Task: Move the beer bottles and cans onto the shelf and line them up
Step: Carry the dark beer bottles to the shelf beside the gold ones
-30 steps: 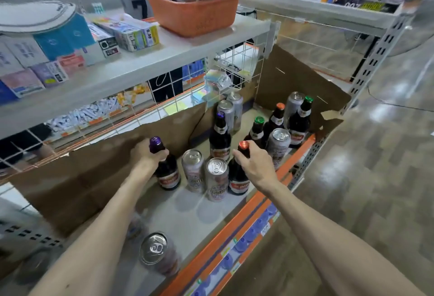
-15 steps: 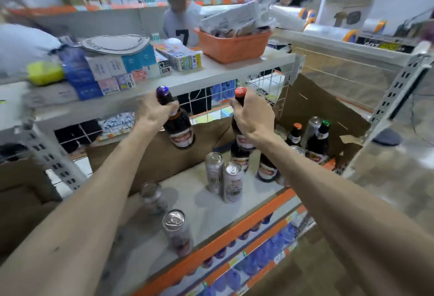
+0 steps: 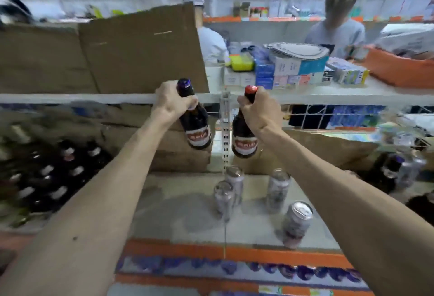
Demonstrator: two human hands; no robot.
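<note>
On the lower shelf (image 3: 178, 211), four cans (image 3: 278, 190) stand loose right of centre, the nearest can (image 3: 297, 223) close to the orange front edge (image 3: 187, 248). Above them you hold two beer bottles in mid-air, clear of the shelf. Your left hand (image 3: 175, 104) has its fingers wrapped round the neck of the purple-capped bottle (image 3: 197, 131), and your right hand (image 3: 258, 113) grips the red-capped bottle (image 3: 244, 140) the same way. Both hang tilted, bases leaning toward each other, either side of the metal upright (image 3: 225, 131). Held by the neck alone, either bottle could swing into the upright or the other's glass. Lowered straight down, their bases could knock the cans over, and the nearest can could roll off the edge. At left, a blurred group of dark bottles (image 3: 54, 173) may be the line to join, and crowding it could topple some. Behind, the upper shelf (image 3: 94, 98) sits close to the caps, so a lift could clip it.
</note>
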